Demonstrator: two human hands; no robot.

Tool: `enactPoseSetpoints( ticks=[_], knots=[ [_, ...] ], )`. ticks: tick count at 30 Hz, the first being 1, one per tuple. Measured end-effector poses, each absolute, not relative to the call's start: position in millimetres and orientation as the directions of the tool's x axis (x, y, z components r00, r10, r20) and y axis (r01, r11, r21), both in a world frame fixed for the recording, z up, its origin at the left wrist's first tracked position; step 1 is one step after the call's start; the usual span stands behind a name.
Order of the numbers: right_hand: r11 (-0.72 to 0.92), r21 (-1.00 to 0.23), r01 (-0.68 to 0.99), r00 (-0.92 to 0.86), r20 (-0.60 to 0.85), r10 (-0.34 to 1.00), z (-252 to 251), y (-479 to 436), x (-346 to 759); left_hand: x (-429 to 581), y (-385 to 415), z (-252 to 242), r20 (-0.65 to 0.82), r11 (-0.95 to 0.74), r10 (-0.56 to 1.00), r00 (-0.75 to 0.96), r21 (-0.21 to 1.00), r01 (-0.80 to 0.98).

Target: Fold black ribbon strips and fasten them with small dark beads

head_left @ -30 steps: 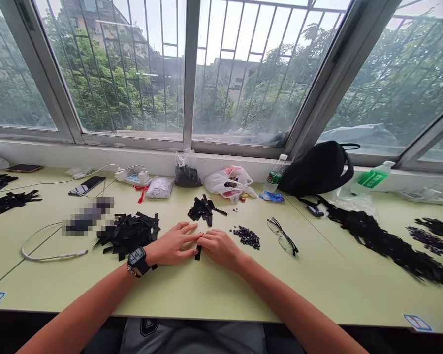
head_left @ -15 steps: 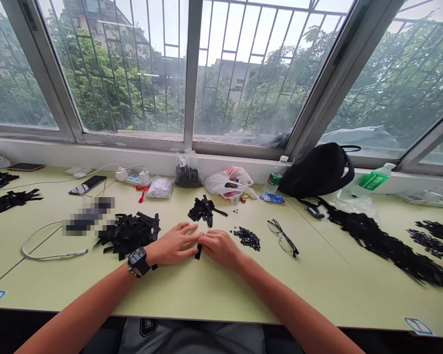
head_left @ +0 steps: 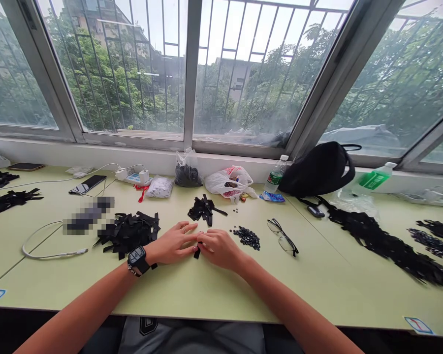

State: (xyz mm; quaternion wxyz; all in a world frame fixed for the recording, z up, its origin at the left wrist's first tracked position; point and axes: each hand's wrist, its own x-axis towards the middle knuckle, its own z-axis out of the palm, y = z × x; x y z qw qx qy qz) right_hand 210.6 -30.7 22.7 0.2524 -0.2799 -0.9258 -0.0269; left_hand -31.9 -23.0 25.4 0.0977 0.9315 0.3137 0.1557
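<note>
Left hand [head_left: 173, 244] and right hand [head_left: 221, 248] together pinched one black strip [head_left: 197, 254] inward of the front edge of the desk [head_left: 206, 295], which carried two labels [head_left: 418, 325] too small to read.

The black strip [head_left: 197, 254], narrow and straight-edged, is positioned between the fingertips of the left hand [head_left: 175, 244] and the right hand [head_left: 218, 248], its short exposed end directed toward the near edge of the surface [head_left: 192, 292], its remaining length largely concealed.

Eyeglasses [head_left: 285, 236] on surface [head_left: 221, 295]. Green-labelled bottle [head_left: 274, 178] upright, just beside black bag [head_left: 317, 169]. Phone [head_left: 87, 185] flat, near white power strip [head_left: 133, 177].
</note>
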Motion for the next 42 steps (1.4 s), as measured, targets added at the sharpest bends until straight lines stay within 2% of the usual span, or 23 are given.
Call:
enactPoseSetpoints(
  ticks=[13, 18, 27, 30, 37, 42],
  knots=[
    [0.803, -0.126, 0.582, -0.688, 0.449, 0.570, 26, -35, 207, -32, -24, 26, 0.227, -0.770, 0.630, 0.743, 0.307, 0.559],
    [0.787, -0.217, 0.577, -0.651, 0.460, 0.604, 19, -31, 208, -33, -25, 26, 0.235, -0.759, 0.641, 0.731, 0.338, 0.557],
    [0.746, -0.475, 0.467, -0.649, 0.389, 0.654, 22, -27, 220, -32, -23, 26, 0.258, -0.733, 0.665, 0.701, 0.403, 0.547],
    [0.721, -0.512, 0.467, -0.630, 0.380, 0.678, 20, -23, 222, -32, -23, 26, 0.262, -0.729, 0.668, 0.696, 0.420, 0.541],
    [0.711, -0.446, 0.545, -0.576, 0.417, 0.703, 14, -9, 232, -34, -22, 20, 0.280, -0.701, 0.698, 0.659, 0.454, 0.549],
    [0.742, -0.362, 0.564, -0.601, 0.437, 0.669, 17, -3, 236, -39, -18, 16, 0.302, -0.692, 0.717, 0.628, 0.417, 0.589]
  ],
)
